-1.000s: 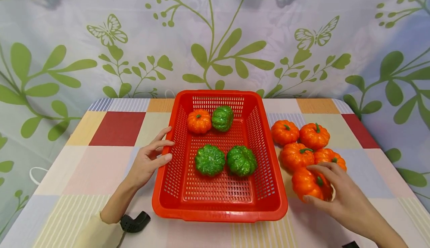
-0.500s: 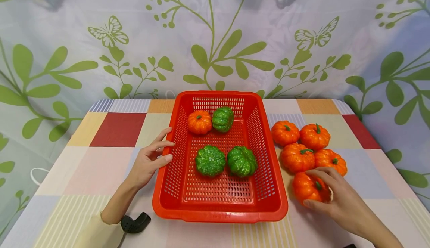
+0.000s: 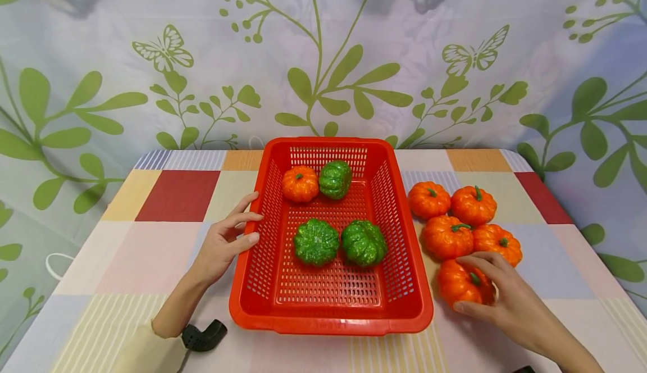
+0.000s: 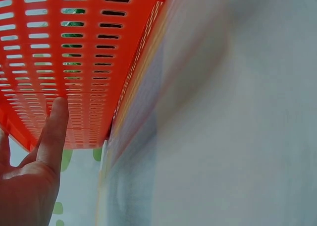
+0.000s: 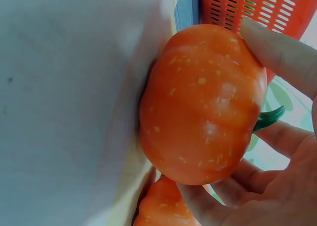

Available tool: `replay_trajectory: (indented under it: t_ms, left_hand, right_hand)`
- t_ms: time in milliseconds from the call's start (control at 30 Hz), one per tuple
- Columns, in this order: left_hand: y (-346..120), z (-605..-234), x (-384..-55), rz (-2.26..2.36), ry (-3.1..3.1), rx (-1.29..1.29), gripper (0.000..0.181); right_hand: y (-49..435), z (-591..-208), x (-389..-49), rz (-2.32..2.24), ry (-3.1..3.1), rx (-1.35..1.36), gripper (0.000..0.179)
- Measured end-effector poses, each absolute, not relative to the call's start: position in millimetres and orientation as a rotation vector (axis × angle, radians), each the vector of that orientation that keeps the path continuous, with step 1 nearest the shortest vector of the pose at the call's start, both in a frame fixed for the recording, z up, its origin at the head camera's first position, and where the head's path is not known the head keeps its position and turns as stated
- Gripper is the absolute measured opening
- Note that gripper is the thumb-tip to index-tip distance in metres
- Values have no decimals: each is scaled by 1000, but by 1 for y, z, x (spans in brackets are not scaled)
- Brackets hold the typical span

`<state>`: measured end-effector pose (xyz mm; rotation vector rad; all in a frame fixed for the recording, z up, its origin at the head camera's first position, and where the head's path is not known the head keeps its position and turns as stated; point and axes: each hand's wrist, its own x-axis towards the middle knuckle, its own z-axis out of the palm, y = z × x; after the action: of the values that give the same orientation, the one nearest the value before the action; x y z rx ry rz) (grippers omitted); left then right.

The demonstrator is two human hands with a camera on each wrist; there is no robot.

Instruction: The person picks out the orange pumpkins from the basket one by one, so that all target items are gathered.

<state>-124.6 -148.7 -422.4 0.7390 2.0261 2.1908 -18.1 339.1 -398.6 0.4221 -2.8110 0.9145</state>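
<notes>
My right hand [image 3: 510, 294] curls over an orange toy pumpkin [image 3: 457, 283] with a green stem, at the front of a cluster of orange pumpkins [image 3: 448, 237]. In the right wrist view its thumb and fingers hold opposite sides of the pumpkin [image 5: 203, 107], which sits against the tablecloth. Left of it stands a red plastic basket [image 3: 331, 325] with slotted walls. Several pumpkins lie inside: an orange one [image 3: 300, 184] and green ones [image 3: 316, 242]. My left hand [image 3: 222, 244] touches the basket's left rim with loosely extended fingers; the left wrist view shows its thumb [image 4: 55, 132] straight along the outer wall.
A checked tablecloth [image 3: 146, 255] covers the table. A black curved device [image 3: 204, 335] is at the left wrist, by the sleeve. Behind the table hangs a cloth [image 3: 354, 24] printed with green leaves and butterflies.
The pumpkin in my right hand has shifted slightly down and left, a little away from the other pumpkins. My left hand and the basket stay in place.
</notes>
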Motion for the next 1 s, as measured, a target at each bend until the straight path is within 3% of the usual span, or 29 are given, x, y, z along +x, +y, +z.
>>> replay_trajectory:
  t_ms: [1000]
  left_hand:
    - [-148, -423, -125, 2194, 2025, 745, 31]
  right_hand:
    - [336, -398, -20, 725, -2835, 459, 66]
